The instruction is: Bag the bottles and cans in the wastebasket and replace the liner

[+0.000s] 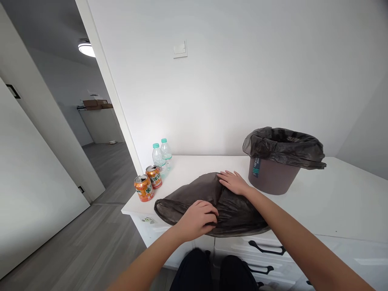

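A black plastic garbage bag (pixel 194 190) lies spread on the white cabinet top, its front edge drooping over the drawers. My left hand (pixel 198 218) is closed on the bag near its middle, fingers curled into the plastic; the thumb side is partly hidden. My right hand (pixel 233 182) rests on the bag's far edge with its fingers stretched out. Beyond my right forearm stands a brownish-purple trash bin (pixel 271 178), upright, with a black liner (pixel 279 151) folded over its rim.
Two orange soda cans (pixel 144 188) stand at the cabinet top's left end, both upright. Behind them are two clear plastic bottles (pixel 158 157) with teal caps. Black drawer handles (pixel 266 247) stick out of the cabinet front. A wall rises behind, and a doorway opens at left.
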`<state>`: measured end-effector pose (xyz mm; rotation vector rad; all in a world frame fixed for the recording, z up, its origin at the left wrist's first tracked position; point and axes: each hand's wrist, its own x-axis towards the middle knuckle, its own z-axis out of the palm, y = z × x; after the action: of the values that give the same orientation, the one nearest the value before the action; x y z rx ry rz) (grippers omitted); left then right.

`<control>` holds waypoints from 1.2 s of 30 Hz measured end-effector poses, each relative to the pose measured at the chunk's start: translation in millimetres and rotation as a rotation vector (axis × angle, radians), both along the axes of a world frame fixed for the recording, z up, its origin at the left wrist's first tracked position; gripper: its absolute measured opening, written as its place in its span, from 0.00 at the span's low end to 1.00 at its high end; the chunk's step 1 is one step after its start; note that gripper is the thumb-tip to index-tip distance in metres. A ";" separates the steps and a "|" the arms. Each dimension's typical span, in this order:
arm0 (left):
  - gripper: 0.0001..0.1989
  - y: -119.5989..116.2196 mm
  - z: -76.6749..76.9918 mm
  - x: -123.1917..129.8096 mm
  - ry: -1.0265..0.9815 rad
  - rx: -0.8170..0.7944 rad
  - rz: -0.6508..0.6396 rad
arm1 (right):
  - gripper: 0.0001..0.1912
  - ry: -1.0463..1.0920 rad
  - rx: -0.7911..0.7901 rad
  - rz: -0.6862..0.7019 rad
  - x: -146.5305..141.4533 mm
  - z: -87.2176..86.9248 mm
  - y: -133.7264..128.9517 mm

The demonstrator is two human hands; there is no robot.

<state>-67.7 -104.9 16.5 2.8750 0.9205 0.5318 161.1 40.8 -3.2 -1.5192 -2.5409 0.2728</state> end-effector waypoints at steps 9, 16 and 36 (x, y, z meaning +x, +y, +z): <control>0.11 -16.8 43.5 2.3 0.225 -0.428 -0.026 | 0.30 -0.030 -0.023 -0.119 -8.2 -40.5 20.5; 0.18 79.3 54.1 54.3 -0.004 -0.154 0.296 | 0.29 0.046 0.056 -0.171 -11.2 -24.0 17.3; 0.29 166.7 -36.4 78.6 0.113 -0.208 0.432 | 0.36 0.058 0.600 0.045 88.0 -78.0 -204.1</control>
<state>10.9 61.8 -19.9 2.5444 1.5297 0.2777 249.1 -163.3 -81.1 -1.1956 -2.3070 -0.4022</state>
